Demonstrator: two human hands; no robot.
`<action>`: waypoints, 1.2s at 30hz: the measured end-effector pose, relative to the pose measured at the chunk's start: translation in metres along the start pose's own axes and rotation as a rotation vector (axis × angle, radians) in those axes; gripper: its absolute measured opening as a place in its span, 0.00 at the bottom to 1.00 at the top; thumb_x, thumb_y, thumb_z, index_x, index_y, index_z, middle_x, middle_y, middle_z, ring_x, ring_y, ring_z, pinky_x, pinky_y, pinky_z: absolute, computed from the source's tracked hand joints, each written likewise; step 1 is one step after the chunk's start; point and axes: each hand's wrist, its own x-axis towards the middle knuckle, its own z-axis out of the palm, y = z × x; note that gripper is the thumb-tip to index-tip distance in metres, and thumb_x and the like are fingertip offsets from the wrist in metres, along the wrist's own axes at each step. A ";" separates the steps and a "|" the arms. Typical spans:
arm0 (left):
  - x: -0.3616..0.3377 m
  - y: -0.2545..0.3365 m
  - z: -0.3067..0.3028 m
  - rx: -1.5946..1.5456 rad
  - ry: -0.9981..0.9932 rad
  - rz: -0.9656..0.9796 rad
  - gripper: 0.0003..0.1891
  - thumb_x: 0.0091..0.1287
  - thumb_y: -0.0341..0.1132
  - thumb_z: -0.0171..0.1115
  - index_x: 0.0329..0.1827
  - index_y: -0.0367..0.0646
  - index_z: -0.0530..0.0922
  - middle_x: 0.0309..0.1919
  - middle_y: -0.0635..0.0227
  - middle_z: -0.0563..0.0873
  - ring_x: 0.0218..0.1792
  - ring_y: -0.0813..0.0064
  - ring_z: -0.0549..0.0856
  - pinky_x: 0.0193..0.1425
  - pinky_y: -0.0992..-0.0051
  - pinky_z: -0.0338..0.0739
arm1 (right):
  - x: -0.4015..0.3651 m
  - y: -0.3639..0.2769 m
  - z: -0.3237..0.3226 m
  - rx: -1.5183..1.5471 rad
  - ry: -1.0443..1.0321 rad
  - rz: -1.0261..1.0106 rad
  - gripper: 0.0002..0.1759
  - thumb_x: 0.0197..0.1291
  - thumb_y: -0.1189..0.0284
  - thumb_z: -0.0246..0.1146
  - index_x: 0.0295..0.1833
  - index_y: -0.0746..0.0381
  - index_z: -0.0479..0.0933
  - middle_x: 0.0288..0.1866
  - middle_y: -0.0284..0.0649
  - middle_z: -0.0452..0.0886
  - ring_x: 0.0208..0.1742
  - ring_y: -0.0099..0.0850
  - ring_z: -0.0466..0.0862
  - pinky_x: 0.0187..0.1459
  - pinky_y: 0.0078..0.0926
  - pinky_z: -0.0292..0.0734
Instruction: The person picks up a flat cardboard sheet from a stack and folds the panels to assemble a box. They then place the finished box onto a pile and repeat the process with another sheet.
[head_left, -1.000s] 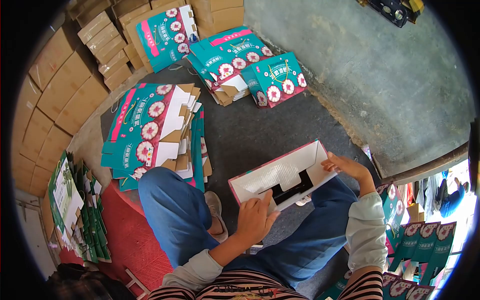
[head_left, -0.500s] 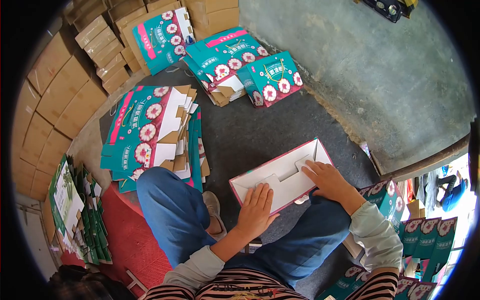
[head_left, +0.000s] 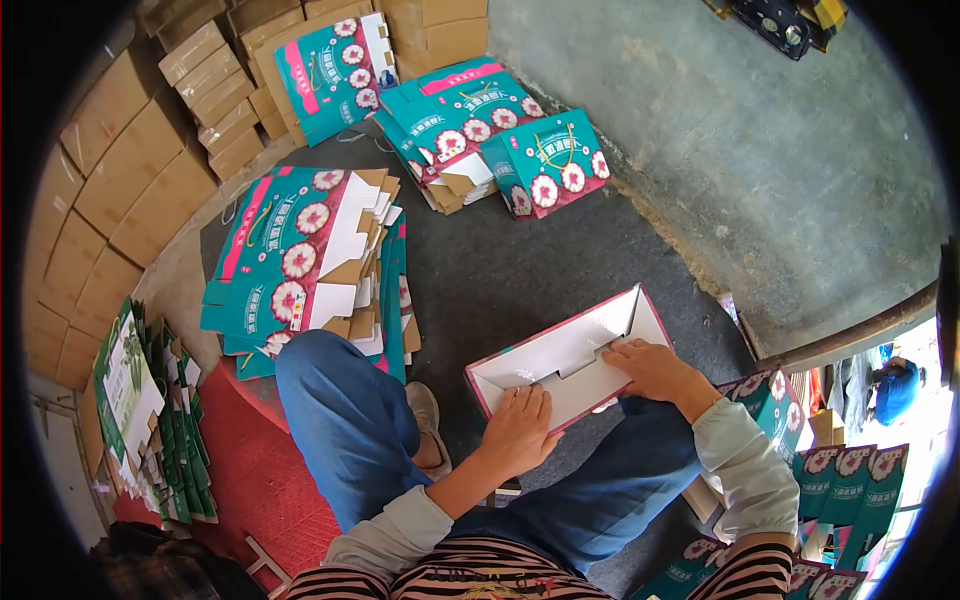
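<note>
Open-topped box point(head_left: 545, 350) seen under both hands' fingertips, white flap point(head_left: 585, 390) inside. Flap touched by left hand point(head_left: 516, 432), fingers flat, together, and right hand point(head_left: 655, 378), fingers bent; right-hand pinch can't be told.

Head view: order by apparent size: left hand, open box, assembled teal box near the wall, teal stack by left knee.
1. Teal stack
2. Open box, partly covered by hands
3. Assembled teal box
4. Left hand

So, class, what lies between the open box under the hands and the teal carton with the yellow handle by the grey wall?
Only bare dark floor lies between the open box and the teal carton; the head view shows it.
</note>
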 end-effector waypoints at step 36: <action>0.006 -0.122 0.031 -1.522 0.492 -0.725 0.33 0.65 0.40 0.52 0.73 0.37 0.59 0.68 0.58 0.70 0.67 0.68 0.69 0.70 0.70 0.61 | -0.017 0.086 0.003 1.603 0.389 0.641 0.43 0.66 0.35 0.41 0.65 0.64 0.69 0.58 0.42 0.79 0.57 0.32 0.78 0.57 0.28 0.71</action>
